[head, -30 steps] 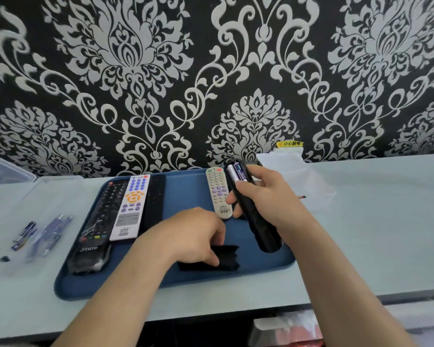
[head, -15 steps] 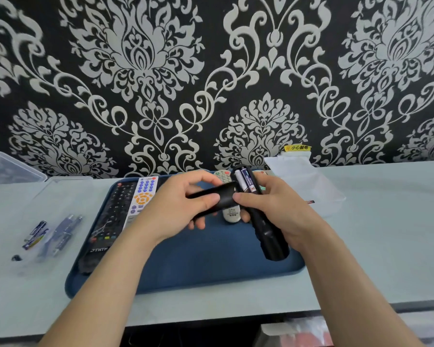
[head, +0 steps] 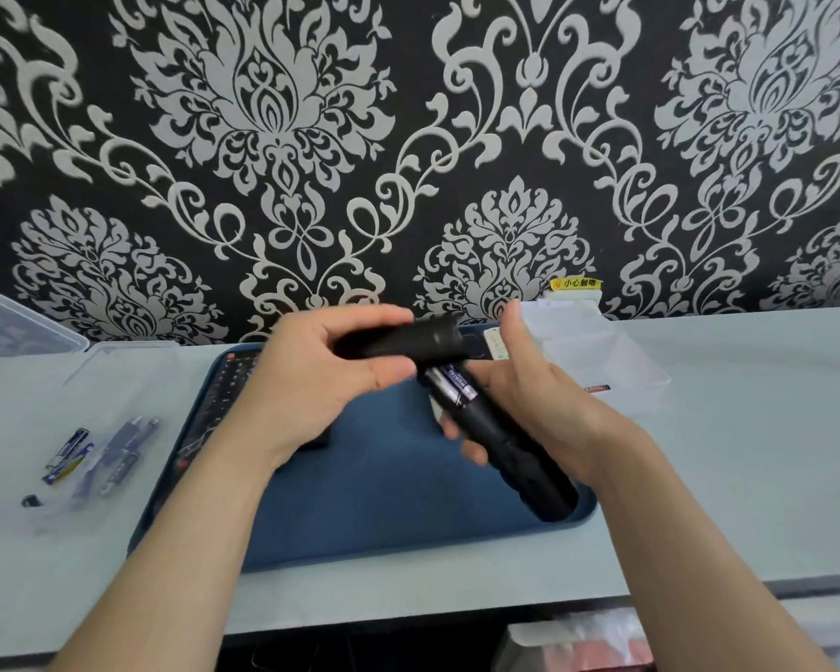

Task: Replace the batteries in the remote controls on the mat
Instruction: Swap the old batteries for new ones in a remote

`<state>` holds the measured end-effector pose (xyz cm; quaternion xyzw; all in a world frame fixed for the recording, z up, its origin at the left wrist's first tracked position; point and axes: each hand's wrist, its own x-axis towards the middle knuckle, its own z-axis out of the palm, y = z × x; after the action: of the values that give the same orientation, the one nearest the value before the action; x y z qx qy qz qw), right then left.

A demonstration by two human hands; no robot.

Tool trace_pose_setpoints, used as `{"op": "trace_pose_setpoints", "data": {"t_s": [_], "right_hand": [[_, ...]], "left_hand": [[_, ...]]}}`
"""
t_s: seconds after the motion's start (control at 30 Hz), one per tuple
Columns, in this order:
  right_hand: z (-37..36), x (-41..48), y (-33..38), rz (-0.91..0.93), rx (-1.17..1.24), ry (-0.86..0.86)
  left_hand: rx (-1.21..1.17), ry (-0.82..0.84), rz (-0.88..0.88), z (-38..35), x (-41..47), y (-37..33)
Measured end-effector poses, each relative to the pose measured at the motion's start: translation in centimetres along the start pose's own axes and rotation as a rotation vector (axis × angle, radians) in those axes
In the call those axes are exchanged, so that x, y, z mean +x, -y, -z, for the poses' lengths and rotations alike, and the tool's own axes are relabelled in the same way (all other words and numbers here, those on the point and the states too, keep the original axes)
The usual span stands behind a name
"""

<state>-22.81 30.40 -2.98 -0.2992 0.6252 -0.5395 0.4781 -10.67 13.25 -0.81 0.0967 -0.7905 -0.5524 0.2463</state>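
My right hand (head: 534,405) grips a black remote (head: 520,458) turned back side up above the blue mat (head: 384,502). Two batteries (head: 457,388) lie in its open compartment. My left hand (head: 311,380) holds the black battery cover (head: 398,339) between thumb and fingers, across the top end of that remote. A dark remote (head: 219,395) on the mat's left side is mostly hidden behind my left hand. A sliver of a light remote (head: 495,341) shows behind my right thumb.
Several loose batteries (head: 69,455) lie in a clear plastic lid (head: 93,380) left of the mat. A clear box (head: 15,327) stands at the far left against the wall. Another clear container (head: 602,361) sits right of the mat. The patterned wall runs close behind.
My left hand picked the battery cover up from the mat's front and carried it to the top of the remote. My right hand lifted the remote slightly.
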Motion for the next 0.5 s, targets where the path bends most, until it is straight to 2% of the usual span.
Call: {"op": "trace_pose_setpoints", "data": {"t_s": [0.07,0.23,0.37,0.5], "right_hand": [[0.08,0.27,-0.20,-0.013,-0.050,0.112],[-0.08,0.25,-0.40,-0.080,-0.186,0.220],[-0.12,0.26,-0.40,-0.066,-0.218,0.219],[0.00,-0.33,-0.08,-0.029,-0.244,0.152]], "left_hand": [[0.151,0.132,0.004,-0.74,-0.30,-0.08],[0.173,0.373,0.105,-0.23,-0.67,0.21],[0.124,0.438,0.149,-0.25,-0.85,0.25],[0.089,0.336,0.140,-0.09,-0.60,0.45]]}}
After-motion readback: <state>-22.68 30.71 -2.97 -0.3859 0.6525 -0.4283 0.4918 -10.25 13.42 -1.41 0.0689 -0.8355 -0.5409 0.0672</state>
